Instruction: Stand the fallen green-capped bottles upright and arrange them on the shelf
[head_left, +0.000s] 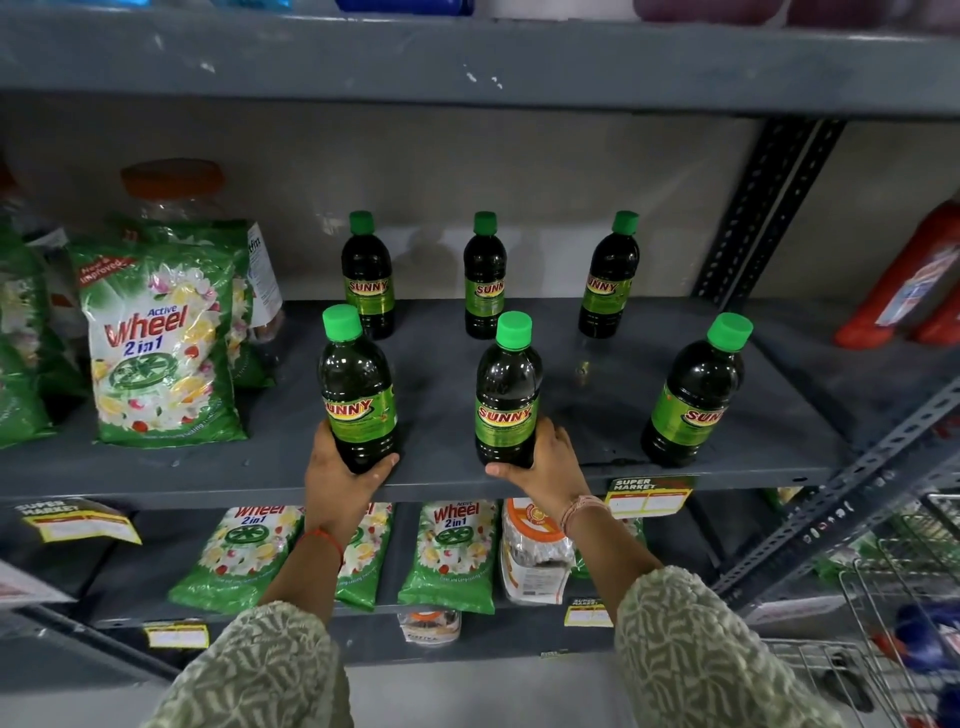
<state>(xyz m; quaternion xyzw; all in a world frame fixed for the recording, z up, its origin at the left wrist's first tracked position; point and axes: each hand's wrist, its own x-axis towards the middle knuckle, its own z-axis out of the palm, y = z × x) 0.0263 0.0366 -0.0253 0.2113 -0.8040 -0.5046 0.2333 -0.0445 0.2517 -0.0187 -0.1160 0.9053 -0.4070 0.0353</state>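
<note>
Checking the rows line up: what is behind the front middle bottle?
Behind the front middle bottle stands the back middle bottle, upright, apart from it; its base is partly hidden by the front cap.

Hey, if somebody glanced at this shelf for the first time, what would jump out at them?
Six green-capped bottles stand upright in two rows on the middle shelf. The left hand grips the front left bottle and the right hand the front middle bottle, both low down. A bright green Wheel detergent bag stands to their left.
</note>
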